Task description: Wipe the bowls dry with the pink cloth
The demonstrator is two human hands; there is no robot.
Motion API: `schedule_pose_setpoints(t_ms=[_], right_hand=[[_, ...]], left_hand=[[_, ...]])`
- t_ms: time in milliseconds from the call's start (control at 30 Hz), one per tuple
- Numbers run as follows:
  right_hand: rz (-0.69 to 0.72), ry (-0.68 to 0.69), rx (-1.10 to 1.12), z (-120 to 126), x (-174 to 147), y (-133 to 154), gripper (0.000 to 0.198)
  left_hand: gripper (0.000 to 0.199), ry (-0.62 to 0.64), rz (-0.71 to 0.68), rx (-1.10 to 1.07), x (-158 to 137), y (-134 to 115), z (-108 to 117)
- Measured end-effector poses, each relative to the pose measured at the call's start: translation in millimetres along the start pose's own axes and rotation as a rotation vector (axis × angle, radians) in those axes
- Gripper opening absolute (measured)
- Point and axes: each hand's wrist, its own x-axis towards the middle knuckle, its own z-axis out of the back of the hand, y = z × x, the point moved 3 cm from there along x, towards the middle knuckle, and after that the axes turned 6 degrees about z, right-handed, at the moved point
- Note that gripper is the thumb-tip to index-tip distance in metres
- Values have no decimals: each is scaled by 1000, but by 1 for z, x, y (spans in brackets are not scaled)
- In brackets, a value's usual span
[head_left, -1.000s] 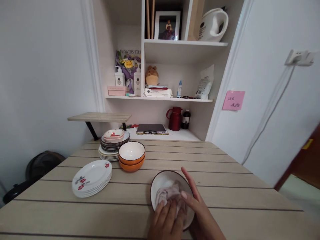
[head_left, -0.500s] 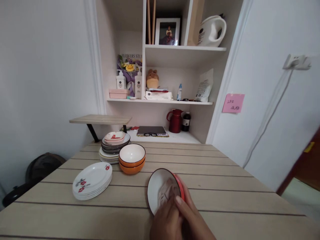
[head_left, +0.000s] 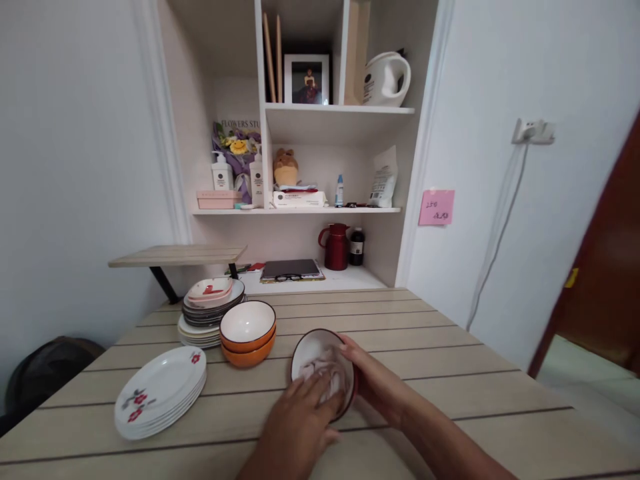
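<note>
A bowl [head_left: 311, 345] with a white inside, a dark rim and a red outside is tilted towards me above the front middle of the table. My right hand [head_left: 369, 373] grips it by its right side, the thumb near the rim. Inside lies a crumpled pale cloth [head_left: 327, 367]. My left hand [head_left: 300, 420] reaches into the bowl, its fingers bent over the cloth and pressing it against the inner wall. Part of the cloth and the bowl's lower side are hidden behind that hand.
To the left stand two stacked orange bowls [head_left: 249, 357], a pile of white flowered plates [head_left: 167, 373], and a taller stack of dark-rimmed plates [head_left: 207, 315] topped by small dishes [head_left: 210, 291]. A raised wooden shelf [head_left: 177, 255] overhangs the back left. Behind are a red jug [head_left: 337, 248] and a laptop [head_left: 290, 268].
My left hand has turned and spread its fingers over the cloth inside the bowl. My right hand has shifted up along the bowl's right side. The whole view has swung slightly right.
</note>
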Motion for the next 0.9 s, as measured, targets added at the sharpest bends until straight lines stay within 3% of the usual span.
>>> schedule_pose_setpoints(t_ms=[200, 300, 433, 533, 667, 767, 900], right_hand=[[-80, 151, 52, 16, 21, 3, 48], [-95, 132, 122, 22, 26, -4, 39], [-174, 53, 211, 24, 31, -10, 24], [-273, 77, 211, 22, 38, -12, 29], [-324, 87, 175, 19, 49, -13, 36], [-278, 78, 174, 13, 48, -16, 38], [-33, 22, 249, -1, 36, -20, 60]], left_hand=[[61, 100, -170, 55, 17, 20, 3], [59, 148, -122, 54, 19, 19, -3], [62, 121, -49, -9, 20, 17, -7], [71, 100, -48, -73, 22, 19, -9], [60, 8, -13, -55, 22, 29, -25], [60, -51, 9, -33, 18, 34, -39], [67, -74, 63, -57, 13, 36, -45]])
